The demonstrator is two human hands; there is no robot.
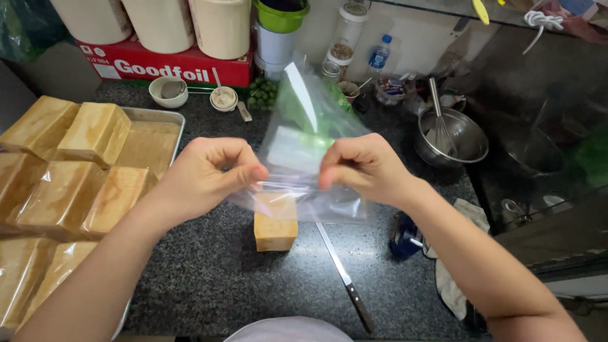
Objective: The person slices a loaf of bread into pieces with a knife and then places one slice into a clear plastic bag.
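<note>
- A knife (345, 278) lies flat on the dark speckled desk (209, 285), nearest me, blade pointing away.
- A tan cake block (275, 223) stands on the desk just left of the blade, partly behind the bag's lower edge.
- My left hand (202, 174) is clenched on the left edge of a clear plastic bag (304, 145), pinching it.
- My right hand (364, 168) grasps the right edge, holding the bag above the desk.
- Wrapped loaves (69, 171) fill a tray (168, 117) at left.
- A steel bowl (465, 142) with a whisk (438, 117) sits far right.
</note>
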